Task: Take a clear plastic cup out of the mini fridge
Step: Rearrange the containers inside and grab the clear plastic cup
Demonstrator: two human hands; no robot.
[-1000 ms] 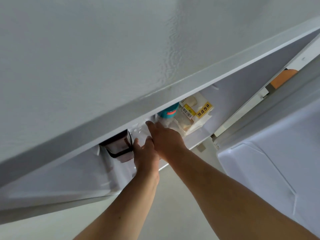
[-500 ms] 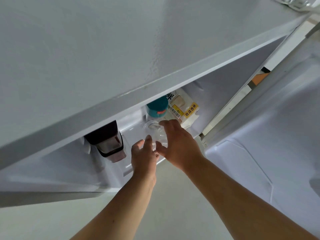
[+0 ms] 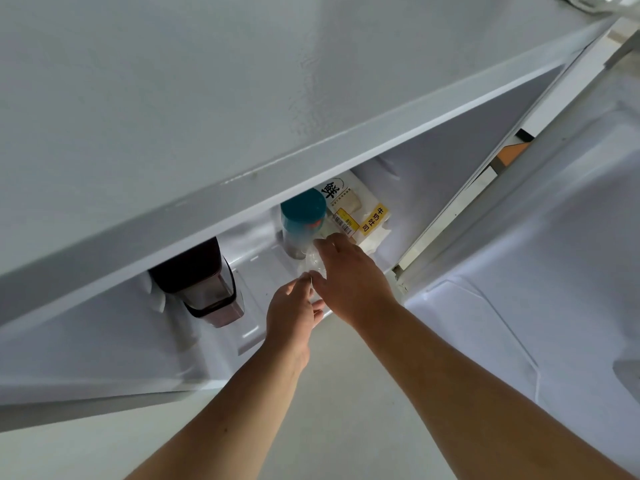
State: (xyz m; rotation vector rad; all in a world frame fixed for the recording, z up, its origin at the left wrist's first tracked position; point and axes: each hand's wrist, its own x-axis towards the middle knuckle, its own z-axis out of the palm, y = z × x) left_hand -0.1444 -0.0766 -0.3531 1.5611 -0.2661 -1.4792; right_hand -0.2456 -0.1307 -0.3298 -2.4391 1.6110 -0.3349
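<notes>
I look down past the white top of the mini fridge (image 3: 242, 109) into its open inside. A clear plastic cup (image 3: 311, 263) lies tilted near the front edge of the fridge floor, mostly hidden by my hands. My right hand (image 3: 349, 275) wraps over the cup from the right. My left hand (image 3: 294, 313) touches the cup's near rim with its fingertips from below.
A jar with a teal lid (image 3: 303, 220) stands right behind the cup. A bread bag with a yellow label (image 3: 360, 216) lies to its right. A dark-lidded container (image 3: 204, 289) stands at the left. The open fridge door (image 3: 536, 271) fills the right side.
Both hands have pulled back toward the fridge's front edge with the cup between them. More of the teal-lidded jar and the bread bag now shows behind them.
</notes>
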